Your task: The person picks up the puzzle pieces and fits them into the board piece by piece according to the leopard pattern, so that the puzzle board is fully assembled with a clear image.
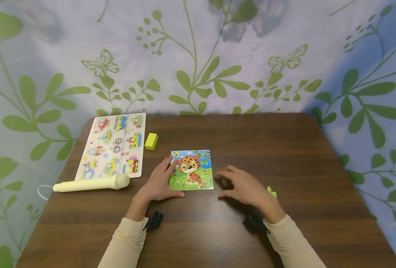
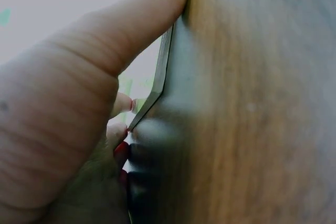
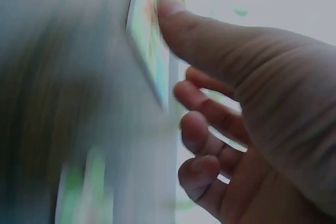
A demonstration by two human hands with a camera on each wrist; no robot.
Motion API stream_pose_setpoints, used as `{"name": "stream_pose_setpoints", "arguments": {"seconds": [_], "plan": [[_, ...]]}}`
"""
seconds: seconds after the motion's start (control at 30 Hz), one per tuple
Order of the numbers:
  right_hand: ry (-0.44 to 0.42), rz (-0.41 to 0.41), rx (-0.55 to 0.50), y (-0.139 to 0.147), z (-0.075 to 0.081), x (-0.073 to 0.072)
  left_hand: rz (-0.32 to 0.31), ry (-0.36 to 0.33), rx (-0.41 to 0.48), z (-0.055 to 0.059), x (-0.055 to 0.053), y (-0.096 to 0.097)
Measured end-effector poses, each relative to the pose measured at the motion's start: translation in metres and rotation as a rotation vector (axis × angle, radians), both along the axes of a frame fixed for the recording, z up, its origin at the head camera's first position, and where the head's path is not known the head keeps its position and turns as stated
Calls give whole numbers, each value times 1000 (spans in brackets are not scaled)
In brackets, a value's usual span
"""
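A square jigsaw puzzle (image 1: 192, 171) with a spotted leopard cub picture lies flat on the table. Along its left side rests my left hand (image 1: 160, 180), fingers extended and thumb spread below the bottom edge. The left wrist view shows that thumb (image 2: 121, 30) and the fingertips close to the thin puzzle's edge. My right hand (image 1: 242, 185) hovers just off the puzzle's right side, fingers loosely bent, nothing held. Its curved fingers (image 3: 197, 132) show in the right wrist view. Partly behind the right forearm lies a small green puzzle piece (image 1: 271, 192).
A peg puzzle board (image 1: 97, 149) with vehicle pictures lies at the table's back left, a yellow block (image 1: 151, 141) beside it. A cream microphone (image 1: 87, 184) lies at the board's near edge. Patterned fabric (image 1: 198, 56) hangs behind the brown wooden table (image 1: 251, 137).
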State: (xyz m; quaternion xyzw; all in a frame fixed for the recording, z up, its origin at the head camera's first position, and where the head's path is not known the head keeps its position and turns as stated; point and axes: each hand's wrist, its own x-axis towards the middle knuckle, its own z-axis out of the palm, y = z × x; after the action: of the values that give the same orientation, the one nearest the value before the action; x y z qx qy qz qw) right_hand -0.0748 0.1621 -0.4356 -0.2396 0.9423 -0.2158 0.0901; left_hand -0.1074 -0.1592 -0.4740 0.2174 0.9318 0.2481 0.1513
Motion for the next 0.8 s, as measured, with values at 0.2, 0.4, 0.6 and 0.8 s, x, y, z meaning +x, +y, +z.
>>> {"name": "stream_pose_setpoints", "arguments": {"seconds": [0.2, 0.4, 0.6, 0.8], "plan": [[-23, -159, 133, 73, -1, 31, -2, 3, 0, -3, 1, -3], [-7, -185, 150, 93, -8, 42, 17, 0, 2, -5, 1, -4], [3, -186, 132, 89, -15, 44, 7, -13, -8, -5, 1, -2], [33, -121, 192, 82, -13, 46, 17, -15, -13, -2, 1, -1]]}}
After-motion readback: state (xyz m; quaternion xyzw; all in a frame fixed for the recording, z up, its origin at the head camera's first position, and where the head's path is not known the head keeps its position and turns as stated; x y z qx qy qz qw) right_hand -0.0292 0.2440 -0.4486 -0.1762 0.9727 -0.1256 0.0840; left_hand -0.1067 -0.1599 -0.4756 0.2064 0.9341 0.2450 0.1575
